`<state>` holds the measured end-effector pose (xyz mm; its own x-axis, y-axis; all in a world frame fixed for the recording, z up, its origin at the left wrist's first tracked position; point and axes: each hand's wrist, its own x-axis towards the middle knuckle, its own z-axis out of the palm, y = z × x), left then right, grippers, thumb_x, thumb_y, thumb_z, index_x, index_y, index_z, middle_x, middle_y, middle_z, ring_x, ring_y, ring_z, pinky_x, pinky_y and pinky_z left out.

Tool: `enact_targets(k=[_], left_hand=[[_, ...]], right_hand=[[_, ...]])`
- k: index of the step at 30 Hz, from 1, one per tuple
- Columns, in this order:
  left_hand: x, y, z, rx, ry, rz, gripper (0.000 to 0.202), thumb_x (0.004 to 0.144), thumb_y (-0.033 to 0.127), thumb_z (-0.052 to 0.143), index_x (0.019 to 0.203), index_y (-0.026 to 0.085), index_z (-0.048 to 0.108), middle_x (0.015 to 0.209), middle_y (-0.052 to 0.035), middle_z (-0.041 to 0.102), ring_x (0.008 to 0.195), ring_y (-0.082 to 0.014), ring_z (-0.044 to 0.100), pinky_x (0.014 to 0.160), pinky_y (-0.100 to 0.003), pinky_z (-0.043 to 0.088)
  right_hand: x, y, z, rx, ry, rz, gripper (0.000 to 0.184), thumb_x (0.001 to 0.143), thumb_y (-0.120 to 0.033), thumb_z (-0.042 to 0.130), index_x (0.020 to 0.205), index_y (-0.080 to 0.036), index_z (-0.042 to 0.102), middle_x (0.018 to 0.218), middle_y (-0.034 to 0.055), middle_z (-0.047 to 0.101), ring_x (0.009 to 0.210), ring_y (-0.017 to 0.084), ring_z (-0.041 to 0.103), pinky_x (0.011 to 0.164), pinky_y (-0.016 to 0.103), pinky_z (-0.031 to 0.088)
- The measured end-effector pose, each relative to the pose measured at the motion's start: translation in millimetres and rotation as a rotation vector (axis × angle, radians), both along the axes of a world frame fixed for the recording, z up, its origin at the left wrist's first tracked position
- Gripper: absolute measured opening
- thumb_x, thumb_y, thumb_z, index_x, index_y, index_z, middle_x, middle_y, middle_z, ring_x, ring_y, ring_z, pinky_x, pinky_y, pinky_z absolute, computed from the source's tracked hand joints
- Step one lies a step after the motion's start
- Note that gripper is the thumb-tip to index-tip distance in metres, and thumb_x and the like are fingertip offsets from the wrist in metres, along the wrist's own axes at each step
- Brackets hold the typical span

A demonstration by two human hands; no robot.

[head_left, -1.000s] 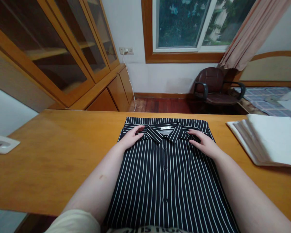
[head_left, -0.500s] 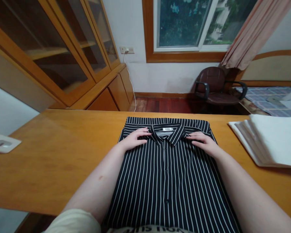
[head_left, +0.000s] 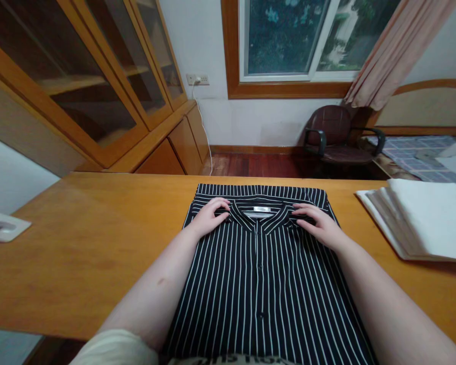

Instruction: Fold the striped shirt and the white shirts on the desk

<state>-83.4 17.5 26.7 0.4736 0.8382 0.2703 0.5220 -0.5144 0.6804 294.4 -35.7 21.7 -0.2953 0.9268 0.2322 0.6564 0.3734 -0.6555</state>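
Note:
A black shirt with thin white stripes [head_left: 260,274] lies folded, front up, on a wooden table [head_left: 87,238]. Its collar [head_left: 259,215] points to the far side. My left hand [head_left: 208,217] lies flat on the shirt just left of the collar, fingers stretched out and touching the collar's left wing. My right hand [head_left: 319,224] rests flat on the shirt to the right of the collar, fingertips on the right wing. Neither hand holds anything.
A stack of folded white and beige cloth [head_left: 421,220] lies on the table at the right. A small white object [head_left: 2,226] sits at the left edge. Beyond the table are wooden cabinets [head_left: 110,96], a brown armchair [head_left: 336,134] and a window.
Both hands have shifted slightly along the collar, pressing its wings flatter and more spread. The shirt itself has stayed in place.

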Motion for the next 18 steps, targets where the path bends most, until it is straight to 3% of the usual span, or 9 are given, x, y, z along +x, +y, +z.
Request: enact_targets(k=[4,7,10,14,18], left_hand=[[5,-4,-0.3,0.015,0.116,-0.028,0.034,0.087,0.031,0.053,0.121,0.025,0.056,0.135,-0.0064,0.051,0.128,-0.0214,0.043,0.11,-0.045,0.032],[8,-5,-2.8,-0.068,0.259,-0.049,0.031,0.087,0.036,0.055,0.116,0.029,0.061,0.147,-0.0039,0.038,0.139,-0.0257,0.028,0.113,-0.051,0.02],[8,-3,-4.1,-0.173,0.325,-0.045,0.034,0.085,0.039,0.057,0.118,0.031,0.062,0.152,-0.0029,0.03,0.143,-0.0288,0.014,0.114,-0.057,0.008],[5,0,-1.0,-0.206,0.284,-0.125,0.038,0.088,0.037,0.053,0.125,0.029,0.057,0.146,-0.0045,0.041,0.142,-0.0261,0.018,0.113,-0.058,0.003],[-1,0,5.5,-0.098,0.22,-0.139,0.04,0.089,0.036,0.052,0.128,0.027,0.056,0.143,-0.0055,0.045,0.139,-0.026,0.026,0.114,-0.056,0.004]], right_hand=[[-16,-3,-4.4,-0.106,-0.063,-0.005,0.055,0.083,-0.048,0.057,0.133,-0.026,0.049,0.149,0.0094,0.034,0.137,0.028,0.03,0.112,0.05,0.025],[-23,-1,-10.3,-0.234,-0.082,-0.003,0.055,0.082,-0.053,0.056,0.13,-0.026,0.053,0.15,0.0105,0.032,0.142,0.03,0.016,0.113,0.057,0.012],[-22,3,-13.4,-0.299,-0.07,0.041,0.048,0.082,-0.055,0.055,0.12,-0.028,0.062,0.146,0.0101,0.04,0.143,0.031,0.01,0.112,0.06,0.0],[-16,6,-12.8,-0.266,0.033,0.067,0.047,0.082,-0.053,0.056,0.121,-0.027,0.063,0.14,0.0103,0.047,0.142,0.031,0.017,0.112,0.061,0.005],[-10,5,-9.9,-0.058,0.056,0.051,0.045,0.084,-0.047,0.057,0.125,-0.028,0.06,0.14,0.0084,0.048,0.14,0.03,0.022,0.112,0.06,0.009]])
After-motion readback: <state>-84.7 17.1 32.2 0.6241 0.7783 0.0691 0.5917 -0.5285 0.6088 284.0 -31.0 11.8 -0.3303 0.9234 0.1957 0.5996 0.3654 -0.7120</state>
